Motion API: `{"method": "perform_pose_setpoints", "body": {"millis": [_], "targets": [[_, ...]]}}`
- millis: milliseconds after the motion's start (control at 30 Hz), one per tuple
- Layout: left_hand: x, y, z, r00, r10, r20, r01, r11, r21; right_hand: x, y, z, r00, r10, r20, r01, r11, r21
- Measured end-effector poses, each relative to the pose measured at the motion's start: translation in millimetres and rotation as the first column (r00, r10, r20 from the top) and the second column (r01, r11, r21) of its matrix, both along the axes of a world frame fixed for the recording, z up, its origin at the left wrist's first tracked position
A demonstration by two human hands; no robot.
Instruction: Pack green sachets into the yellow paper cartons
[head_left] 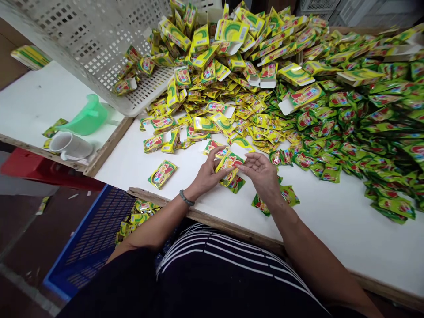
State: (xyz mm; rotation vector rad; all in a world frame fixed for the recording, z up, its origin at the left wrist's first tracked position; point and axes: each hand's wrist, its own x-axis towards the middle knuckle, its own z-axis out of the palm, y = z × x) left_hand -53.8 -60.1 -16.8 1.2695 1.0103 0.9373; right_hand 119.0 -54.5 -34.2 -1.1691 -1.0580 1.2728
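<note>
Between my two hands is a small yellow-and-green printed carton (230, 162) with an opened white flap at its upper end. My left hand (212, 170) is closed round its left side, thumb across the front. The fingers of my right hand (260, 172) pinch its right edge near the flap. A green sachet (236, 184) lies on the table just below the carton. More green sachets (289, 194) lie under and beside my right wrist. To the left of my left hand, a filled-looking carton (162, 174) rests flat on the table.
A heap of yellow cartons (233, 33) spills from a tipped white basket (109, 48); yellow sachets (265, 128) and green sachets (347, 115) spread right. At left are a green scoop (88, 117) and a white mug (74, 145). A blue crate (89, 247) holding cartons stands below the wooden edge.
</note>
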Motion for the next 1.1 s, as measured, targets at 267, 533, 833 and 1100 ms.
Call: {"method": "perform_pose_setpoints", "body": {"millis": [267, 533, 833, 1100], "targets": [[-2, 0, 2.6, 0.988, 0.032, 0.151, -0.023, 0.998, -0.067, -8, -7, -1.6, 0.984, 0.142, 0.112, -0.147, 0.988, 0.037], [0, -1, 7.4, 0.974, 0.117, 0.192, -0.078, 0.976, -0.202, -4, -9, 15.5, 0.95, 0.192, 0.248, -0.216, 0.973, 0.076], [4, 1, 10.2, 0.978, 0.14, 0.157, -0.103, 0.969, -0.226, -8, -6, 7.4, 0.995, 0.078, -0.066, -0.088, 0.982, -0.165], [-3, 0, 8.1, 0.971, 0.173, 0.166, -0.138, 0.97, -0.198, 1, -15, 14.3, 0.951, 0.225, 0.211, -0.238, 0.97, 0.042]]}}
